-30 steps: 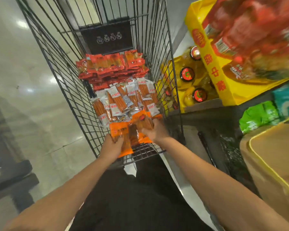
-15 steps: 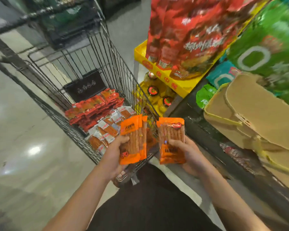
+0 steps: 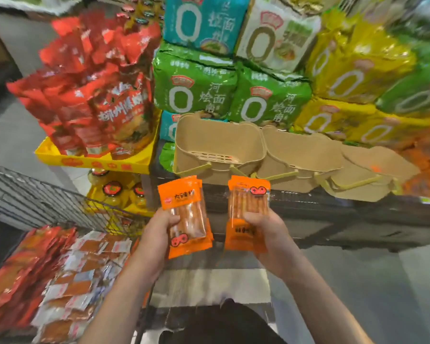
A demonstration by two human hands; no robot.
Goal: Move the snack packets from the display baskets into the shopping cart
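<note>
Two sets of fingers curled round orange plastic snack packets, one lot per hand. Left hand (image 3: 157,234) wrapped round a small stack of orange see-through-window packets (image 3: 187,217), thumb across the front, red logo end pointing down. Right hand (image 3: 266,234) gripping another orange packet (image 3: 248,212), thumb laid over the lower half, red logo end up top. Both lots held upright, side by side with a gap between, up in front of the shelf edge and not over the cart.

Just behind the packets, three tan plastic display baskets (image 3: 219,142) in a row on the dark shelf, handles folded down toward the front; nearest one looks empty inside, far right one too blurry to call. Beyond the baskets, stacked green multipack noodle bags (image 3: 196,88), teal (image 3: 204,21) and yellow ones (image 3: 358,60) too. Over to the left, red glossy bags (image 3: 97,95) standing in a yellow cardboard tray (image 3: 94,162), with yellow bottles with dark red-labelled caps (image 3: 112,192) below.

Lower left, black wire shopping cart (image 3: 47,207) already loaded: red packets (image 3: 18,269) along the far side, clear-and-white wrapped orange sticks (image 3: 85,269) next to them. Pretty smeared down there, so no counting them. Dark trousers at the bottom edge, pale floor to the right.
</note>
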